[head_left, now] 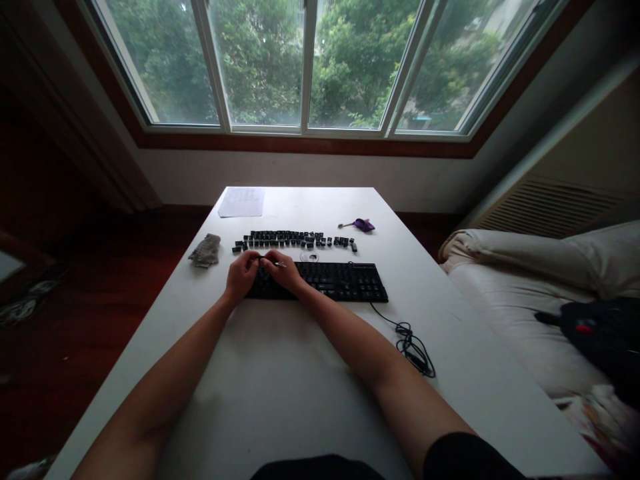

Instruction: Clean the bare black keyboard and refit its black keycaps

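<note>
Over the left end of a black keyboard (pixel 345 283), both my hands meet at the fingertips. My left hand (pixel 242 273) is closed, pinching a small black piece that looks like a keycap (pixel 261 258). My right hand (pixel 283 272) closes on the same piece from the other side. A thin pale stick (pixel 281 265) pokes out from its fingers; its kind is too small to make out. Just beyond the keyboard lie loose black keycaps (pixel 280 237) in rows. My hands and right forearm hide part of the keyboard's left half.
A crumpled grey cloth (pixel 205 251) lies left of the keycaps. Paper (pixel 243 202) rests at the far left corner of the white table (pixel 280 380). Further right sit a purple item with a stick (pixel 364 225) and a small clear disc (pixel 309 256). The coiled cable (pixel 415 350) lies at right.
</note>
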Demonstrator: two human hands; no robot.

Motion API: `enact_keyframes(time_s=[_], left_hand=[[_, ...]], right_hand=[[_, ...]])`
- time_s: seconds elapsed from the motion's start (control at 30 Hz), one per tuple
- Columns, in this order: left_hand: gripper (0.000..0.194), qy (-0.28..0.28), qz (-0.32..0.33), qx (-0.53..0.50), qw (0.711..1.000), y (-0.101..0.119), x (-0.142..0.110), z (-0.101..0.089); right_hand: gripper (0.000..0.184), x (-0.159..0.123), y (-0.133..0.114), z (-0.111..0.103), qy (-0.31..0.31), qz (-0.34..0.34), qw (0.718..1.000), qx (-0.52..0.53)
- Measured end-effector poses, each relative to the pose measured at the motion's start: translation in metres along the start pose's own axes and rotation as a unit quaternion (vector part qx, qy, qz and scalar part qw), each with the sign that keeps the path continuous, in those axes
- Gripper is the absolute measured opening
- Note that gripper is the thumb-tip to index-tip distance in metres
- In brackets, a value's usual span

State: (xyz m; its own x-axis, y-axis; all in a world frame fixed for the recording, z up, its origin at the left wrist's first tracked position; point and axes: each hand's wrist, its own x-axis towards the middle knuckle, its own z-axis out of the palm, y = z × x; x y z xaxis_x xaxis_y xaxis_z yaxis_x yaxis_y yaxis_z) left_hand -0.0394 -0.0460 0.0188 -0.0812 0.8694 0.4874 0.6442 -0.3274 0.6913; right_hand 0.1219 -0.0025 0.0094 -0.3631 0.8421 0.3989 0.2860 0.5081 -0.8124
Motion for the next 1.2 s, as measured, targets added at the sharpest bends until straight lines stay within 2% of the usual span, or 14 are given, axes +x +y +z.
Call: enact_keyframes(time_s=[1.2], left_hand=[[0.022,-0.005,-0.007,0.008,1.0,0.0017,-0.0003,-0.0005]], right_hand=[[0.023,0.0,-0.0035,-0.0017,-0.002,0.009,1.0,-0.002]])
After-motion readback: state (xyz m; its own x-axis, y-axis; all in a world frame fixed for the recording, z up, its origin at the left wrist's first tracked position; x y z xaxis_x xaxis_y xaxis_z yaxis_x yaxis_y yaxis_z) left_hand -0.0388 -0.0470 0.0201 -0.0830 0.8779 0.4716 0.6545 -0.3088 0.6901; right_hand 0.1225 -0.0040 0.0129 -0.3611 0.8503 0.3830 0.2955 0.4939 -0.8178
